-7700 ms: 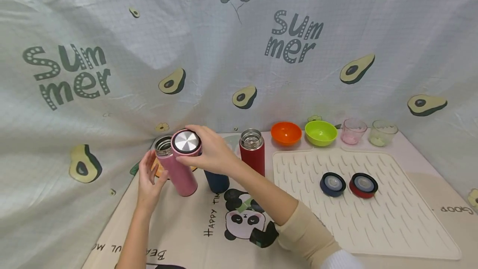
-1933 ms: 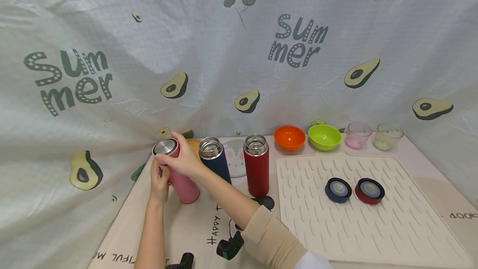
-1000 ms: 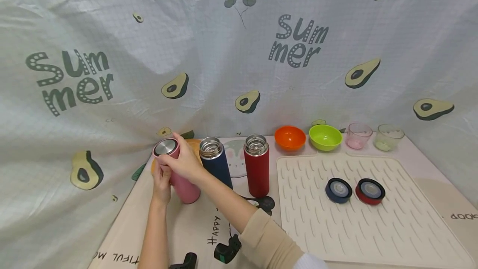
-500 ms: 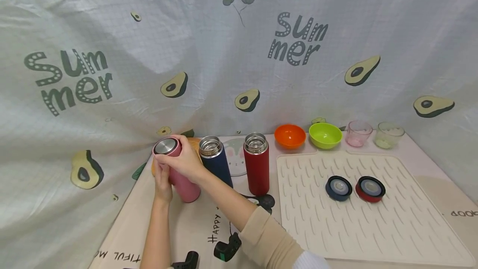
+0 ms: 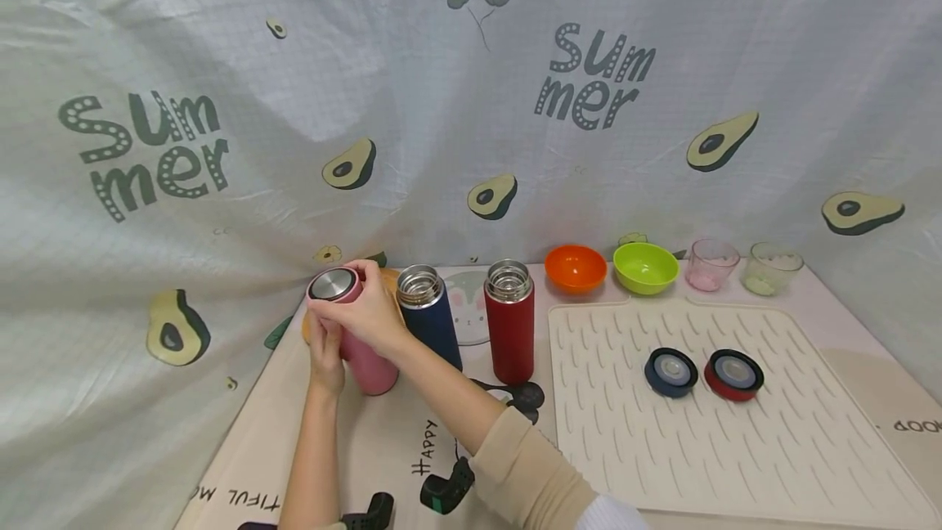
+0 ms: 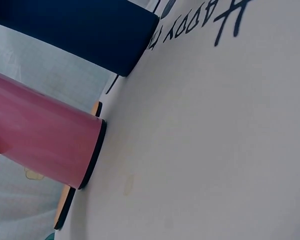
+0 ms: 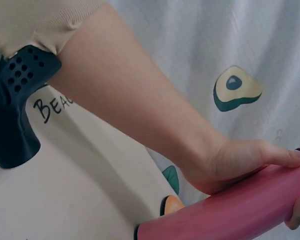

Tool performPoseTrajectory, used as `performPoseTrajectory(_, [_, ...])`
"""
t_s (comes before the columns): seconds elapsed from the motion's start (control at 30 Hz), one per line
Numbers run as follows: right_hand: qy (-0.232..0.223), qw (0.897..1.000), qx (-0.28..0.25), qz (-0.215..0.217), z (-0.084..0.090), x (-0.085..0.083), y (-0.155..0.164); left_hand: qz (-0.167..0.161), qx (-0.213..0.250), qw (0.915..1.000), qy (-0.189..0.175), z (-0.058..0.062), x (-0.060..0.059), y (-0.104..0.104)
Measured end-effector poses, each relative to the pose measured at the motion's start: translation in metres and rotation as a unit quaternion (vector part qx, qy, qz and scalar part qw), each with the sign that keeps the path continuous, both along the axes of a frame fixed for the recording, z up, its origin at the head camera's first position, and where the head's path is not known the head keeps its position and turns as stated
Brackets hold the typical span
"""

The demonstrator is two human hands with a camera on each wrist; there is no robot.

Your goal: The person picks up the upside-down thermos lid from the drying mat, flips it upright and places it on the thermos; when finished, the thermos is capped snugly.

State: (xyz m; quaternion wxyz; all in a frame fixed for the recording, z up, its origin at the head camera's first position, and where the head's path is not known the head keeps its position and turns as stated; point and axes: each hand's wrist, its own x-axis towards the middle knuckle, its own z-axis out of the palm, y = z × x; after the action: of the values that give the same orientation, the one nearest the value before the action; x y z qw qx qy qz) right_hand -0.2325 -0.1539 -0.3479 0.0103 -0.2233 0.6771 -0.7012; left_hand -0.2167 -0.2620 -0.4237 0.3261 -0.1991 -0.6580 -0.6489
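Note:
A pink thermos bottle (image 5: 370,362) stands at the left of the table with its pink lid (image 5: 334,285) on top, the lid's silver disc facing up. My left hand (image 5: 325,354) holds the bottle's upper body from the near side. Above it, my right hand (image 5: 368,309) grips the lid, thumb on the near side and fingers round the far side. In the left wrist view the lower part of the bottle (image 6: 45,132) shows, its dark base against the table. The right wrist view has my left hand (image 7: 235,162) lying along the bottle (image 7: 225,215).
Right of the hands stand a lidless blue thermos (image 5: 430,321) and a lidless red thermos (image 5: 509,334). A blue lid (image 5: 671,373) and a red lid (image 5: 734,375) lie on the cream mat (image 5: 736,456). Behind are an orange bowl (image 5: 576,270), a green bowl (image 5: 645,270) and two glasses (image 5: 711,264).
Earliest, the right hand held the pink lid beside the open bottle; now the lid is on the bottle's mouth. Over the last second the right hand has turned slightly round the lid.

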Motion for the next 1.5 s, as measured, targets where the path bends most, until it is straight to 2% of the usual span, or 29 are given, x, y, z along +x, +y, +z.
performPoseTrajectory(0.17, [0.000,1.000,-0.001,0.019,0.0002,-0.0005,0.0013,0.016,-0.009,0.9998,0.002,-0.0005,-0.0007,0.0008])
performPoseTrajectory(0.4, [0.018,1.000,0.001,0.008,0.0009,0.0013,0.0016,0.016,-0.012,0.9998,0.009,-0.0013,-0.0019,0.0006])
performPoseTrajectory(0.63, [-0.004,1.000,-0.016,-0.002,-0.0020,0.0013,0.0013,0.017,-0.017,0.9997,0.008,-0.0008,-0.0017,0.0024])
performPoseTrajectory(0.8, [0.003,0.999,-0.030,0.025,-0.0033,0.0012,0.0014,0.030,-0.015,0.9994,-0.002,-0.0008,0.0004,0.0032])
performPoseTrajectory(0.97, [0.010,0.999,-0.033,0.000,-0.0029,0.0019,0.0014,0.025,-0.015,0.9996,0.006,-0.0004,-0.0003,0.0051])
performPoseTrajectory(1.03, [0.017,1.000,-0.025,0.007,-0.0025,0.0020,0.0020,0.025,-0.009,0.9996,0.008,-0.0009,-0.0009,0.0051])
performPoseTrajectory(1.17, [0.000,0.998,-0.044,0.042,-0.0025,-0.0003,0.0031,0.026,-0.006,0.9996,0.003,-0.0010,-0.0010,0.0039])
performPoseTrajectory(1.33, [-0.007,0.999,-0.040,0.016,-0.0028,-0.0003,0.0035,0.025,-0.014,0.9996,-0.003,-0.0009,-0.0009,0.0045])
performPoseTrajectory(1.5, [0.005,0.999,-0.033,0.033,-0.0019,-0.0005,0.0037,0.027,-0.010,0.9996,0.000,0.0000,-0.0017,0.0024])
